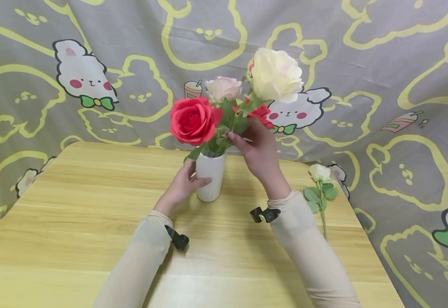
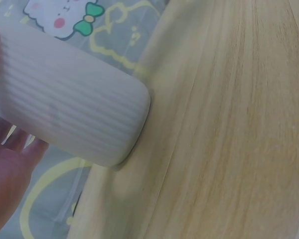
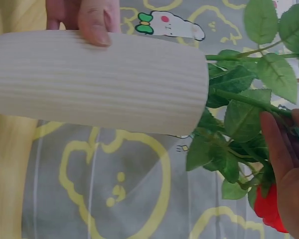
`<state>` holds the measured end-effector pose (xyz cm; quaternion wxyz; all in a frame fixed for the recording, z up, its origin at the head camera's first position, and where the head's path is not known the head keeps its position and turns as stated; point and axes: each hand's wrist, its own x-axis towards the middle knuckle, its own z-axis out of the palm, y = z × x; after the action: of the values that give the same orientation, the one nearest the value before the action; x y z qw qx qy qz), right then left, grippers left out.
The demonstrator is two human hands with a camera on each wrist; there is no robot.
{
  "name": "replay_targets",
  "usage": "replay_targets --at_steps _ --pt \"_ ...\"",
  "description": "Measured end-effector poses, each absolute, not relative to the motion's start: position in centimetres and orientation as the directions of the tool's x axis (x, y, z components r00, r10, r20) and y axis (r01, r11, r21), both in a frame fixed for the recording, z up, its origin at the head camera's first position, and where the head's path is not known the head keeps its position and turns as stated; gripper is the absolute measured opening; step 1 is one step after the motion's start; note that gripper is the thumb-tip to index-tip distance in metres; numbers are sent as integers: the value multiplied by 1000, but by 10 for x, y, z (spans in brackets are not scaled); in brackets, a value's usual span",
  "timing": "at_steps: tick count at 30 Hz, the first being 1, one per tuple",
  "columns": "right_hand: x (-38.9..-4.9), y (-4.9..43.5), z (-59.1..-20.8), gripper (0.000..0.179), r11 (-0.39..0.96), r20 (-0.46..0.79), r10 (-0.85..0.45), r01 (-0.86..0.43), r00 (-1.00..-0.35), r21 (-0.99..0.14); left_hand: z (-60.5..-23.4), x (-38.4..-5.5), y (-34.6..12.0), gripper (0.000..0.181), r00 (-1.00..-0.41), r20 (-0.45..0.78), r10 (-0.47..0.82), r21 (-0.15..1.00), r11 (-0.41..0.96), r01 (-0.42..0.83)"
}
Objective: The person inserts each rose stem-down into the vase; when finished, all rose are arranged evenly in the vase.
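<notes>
A white ribbed vase (image 1: 211, 177) stands upright on the table, its base on the wood in the left wrist view. My left hand (image 1: 183, 184) holds its side, with the thumb across the front. From its mouth rise a red rose (image 1: 193, 120), a pale pink rose (image 1: 224, 87) and green leaves (image 3: 244, 119). Above the vase's right side, my right hand (image 1: 260, 149) pinches the green stem (image 3: 244, 98) of a large cream rose (image 1: 277, 75). That stem reaches the vase mouth in the right wrist view. More red petals (image 1: 261, 113) show partly hidden behind the right hand.
On the right side of the wooden table (image 1: 93, 214) lies a white rose (image 1: 320, 173) with leaves and a long stem, partly covered by the right sleeve. A grey patterned cloth (image 1: 139, 38) hangs right behind the table's back edge.
</notes>
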<state>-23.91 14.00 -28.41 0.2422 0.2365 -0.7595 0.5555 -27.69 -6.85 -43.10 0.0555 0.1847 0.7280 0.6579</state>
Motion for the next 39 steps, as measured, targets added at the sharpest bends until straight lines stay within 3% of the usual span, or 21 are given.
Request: replay_targets --at_steps 6,20,29,34,39 --pt "-245 140 -292 21 359 582 -114 -580 -805 -731 -433 -276 -67 76 -924 186 335 975 52 215" --pt "-253 141 -304 25 395 472 -159 -495 -867 -774 -416 -269 -65 77 -927 141 348 983 59 172" --pt "-255 142 -309 32 511 474 -237 -524 -848 -681 -431 -277 -65 78 -928 164 334 974 94 206" --pt "-253 145 -312 37 443 493 -229 -541 -839 -715 -431 -276 -65 79 -927 158 340 974 100 202" --pt "-250 152 -315 31 325 617 -179 -638 -766 -698 -412 -266 -66 79 -929 125 349 976 126 179"
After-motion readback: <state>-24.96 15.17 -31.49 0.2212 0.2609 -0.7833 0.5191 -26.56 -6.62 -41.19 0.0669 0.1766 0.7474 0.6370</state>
